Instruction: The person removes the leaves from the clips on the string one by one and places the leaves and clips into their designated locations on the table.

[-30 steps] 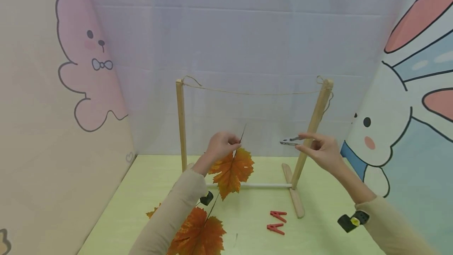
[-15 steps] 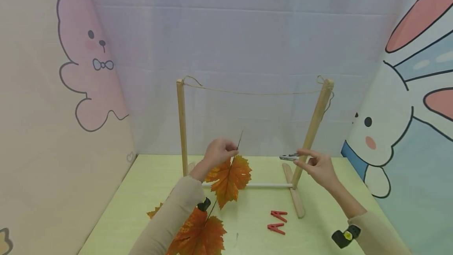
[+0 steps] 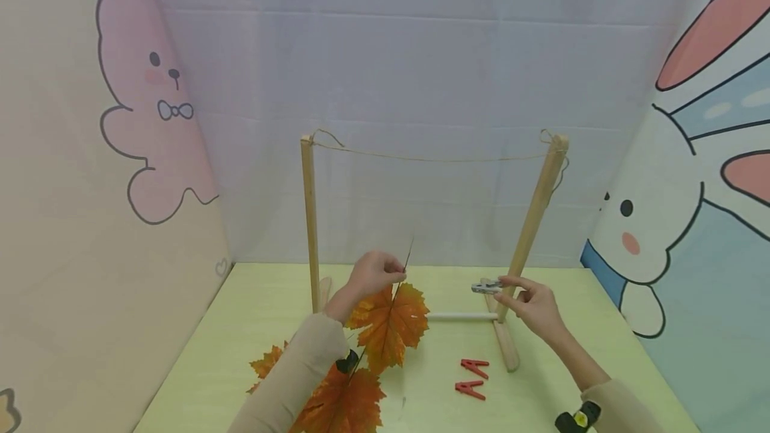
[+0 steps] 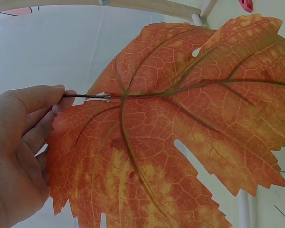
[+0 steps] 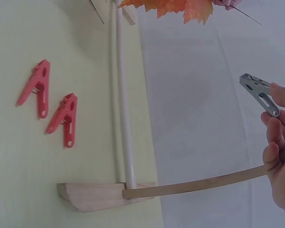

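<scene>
My left hand (image 3: pixel 374 274) pinches the thin dark stem of an orange artificial maple leaf (image 3: pixel 394 326), which hangs below the fingers. The left wrist view shows that leaf (image 4: pixel 180 118) large, its stem between thumb and fingertips. In my right hand (image 3: pixel 535 306) a grey clothespin (image 3: pixel 484 287) is held by its handle ends between thumb and finger, level with the leaf's top and to its right. The right wrist view shows this clothespin (image 5: pixel 259 92) apart from everything but the fingers. Two red clothespins (image 3: pixel 474 367) lie on the table below it.
A wooden frame (image 3: pixel 310 219) with a string (image 3: pixel 430 160) across its top stands behind both hands. Its white bar (image 3: pixel 460 316) runs low between the feet. More orange leaves (image 3: pixel 345 403) lie on the yellow-green table (image 3: pixel 204 353) at front left, partly under my left sleeve.
Both hands have come down, the left with the leaf and the right with the grey clothespin. The clothespin's handles look squeezed less far apart in view, turned flatter.
</scene>
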### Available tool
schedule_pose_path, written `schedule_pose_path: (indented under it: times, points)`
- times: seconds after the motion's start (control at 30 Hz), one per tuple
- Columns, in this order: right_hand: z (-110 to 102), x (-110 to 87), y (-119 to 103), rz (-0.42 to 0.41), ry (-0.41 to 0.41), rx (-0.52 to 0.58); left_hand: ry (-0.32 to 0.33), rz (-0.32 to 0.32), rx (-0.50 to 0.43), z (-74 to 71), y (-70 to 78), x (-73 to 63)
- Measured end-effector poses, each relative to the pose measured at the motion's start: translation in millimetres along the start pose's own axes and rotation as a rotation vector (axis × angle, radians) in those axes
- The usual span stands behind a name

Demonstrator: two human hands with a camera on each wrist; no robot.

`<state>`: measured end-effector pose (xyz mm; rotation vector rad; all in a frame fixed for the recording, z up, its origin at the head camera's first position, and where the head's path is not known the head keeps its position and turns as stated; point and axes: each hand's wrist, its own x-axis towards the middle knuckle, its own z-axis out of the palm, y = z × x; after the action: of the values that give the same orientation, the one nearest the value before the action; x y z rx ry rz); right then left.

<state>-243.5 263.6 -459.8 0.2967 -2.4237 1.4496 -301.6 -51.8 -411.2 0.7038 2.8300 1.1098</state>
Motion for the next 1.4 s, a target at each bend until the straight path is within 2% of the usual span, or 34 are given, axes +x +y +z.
schedule_pose_path:
  times: [0.17, 0.33, 0.6, 0.83, 0.97, 1.1, 1.2, 1.4]
  points:
    - [10.3, -12.1, 5.3, 0.046, -0.027, 0.002, -0.050, -0.040, -0.019, 5.0, -4.7, -7.5]
    - [17.7, -26.6, 4.7, 0.090, -0.036, 0.019, -0.092, -0.065, 0.004, 11.8, -12.2, -14.2]
    - [23.7, -44.4, 45.0, 0.162, -0.041, -0.012, -0.131, -0.070, -0.008, 24.9, -28.7, -22.4]
    - [20.5, -62.8, 59.3, 0.180, -0.031, -0.043, -0.186, -0.047, -0.052, 35.3, -39.9, -31.0]
    - [14.3, -75.7, 66.8, 0.267, -0.026, -0.093, -0.196, -0.038, -0.077, 41.7, -44.3, -34.6]
    - [8.0, -86.4, 73.1, 0.362, -0.040, -0.129, -0.213, -0.059, -0.104, 48.0, -48.9, -39.4]
    - [5.4, -92.0, 76.2, 0.394, -0.061, -0.124, -0.223, -0.086, -0.114, 52.9, -53.3, -44.4]
    - [6.0, -100.3, 79.3, 0.434, -0.060, -0.104, -0.229, -0.100, -0.161, 62.7, -59.9, -55.2]
